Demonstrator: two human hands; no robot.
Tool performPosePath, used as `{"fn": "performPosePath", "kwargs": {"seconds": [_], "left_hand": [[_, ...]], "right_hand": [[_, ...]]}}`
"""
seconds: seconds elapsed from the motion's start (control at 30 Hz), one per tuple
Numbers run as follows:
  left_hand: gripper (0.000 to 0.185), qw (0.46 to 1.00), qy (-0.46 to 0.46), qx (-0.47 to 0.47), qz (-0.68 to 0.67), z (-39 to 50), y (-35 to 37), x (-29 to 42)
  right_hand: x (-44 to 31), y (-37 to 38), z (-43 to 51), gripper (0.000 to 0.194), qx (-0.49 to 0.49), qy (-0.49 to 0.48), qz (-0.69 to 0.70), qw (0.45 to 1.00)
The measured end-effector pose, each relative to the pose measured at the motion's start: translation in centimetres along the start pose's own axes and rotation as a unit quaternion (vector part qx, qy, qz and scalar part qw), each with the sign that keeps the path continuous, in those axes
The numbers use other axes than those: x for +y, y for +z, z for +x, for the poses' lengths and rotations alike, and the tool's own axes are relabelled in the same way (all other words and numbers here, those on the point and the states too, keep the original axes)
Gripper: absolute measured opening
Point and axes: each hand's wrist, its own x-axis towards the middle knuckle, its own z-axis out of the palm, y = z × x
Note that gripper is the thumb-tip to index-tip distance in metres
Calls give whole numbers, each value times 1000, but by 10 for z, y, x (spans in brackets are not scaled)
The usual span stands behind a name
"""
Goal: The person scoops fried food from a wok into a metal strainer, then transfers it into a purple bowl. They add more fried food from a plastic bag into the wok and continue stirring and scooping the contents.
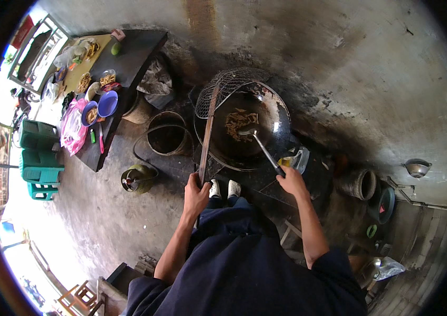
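Note:
My left hand [197, 194] is closed around the wooden handle of a large wire-mesh skimmer [231, 79], whose basket lies over the upper left rim of a big blackened wok [278, 136]. In my right hand [292, 179] is the dark grip of a metal spatula [263, 148]. The spatula's blade rests among brown strips of food [236, 120] in the middle of the wok. Whether the strips lie in oil I cannot tell.
A gas cylinder [139, 179] and a deep round bin [168, 136] stand left of the wok. The dark table [138, 47] at upper left bears blue bowls [107, 103], a pink bag [74, 126] and a pink-handled knife [101, 139]. Right of the wok is a clear container [301, 160].

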Motion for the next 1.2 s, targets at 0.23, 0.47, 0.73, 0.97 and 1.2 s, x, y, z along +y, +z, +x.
{"fn": "performPosePath", "kwargs": {"seconds": [0.23,0.47,0.73,0.97,1.2], "left_hand": [[44,1000,18,3,-16,-3,-1,-3],[45,1000,18,-5,-17,-3,-2,-2],[45,999,40,-24,20,3,-4,0],[44,998,-5,-39,51,1,-12,4],[45,998,-6,-34,55,-2,-6,-11]], "right_hand": [[-15,19,53,40,121,-32,17,992],[-36,62,44,49,43,-47,-1,998],[3,-29,-16,45,24,1,-57,998],[5,-112,-36,39,9,-31,-166,986],[-4,-84,-4,29,-60,3,-145,988]]}}
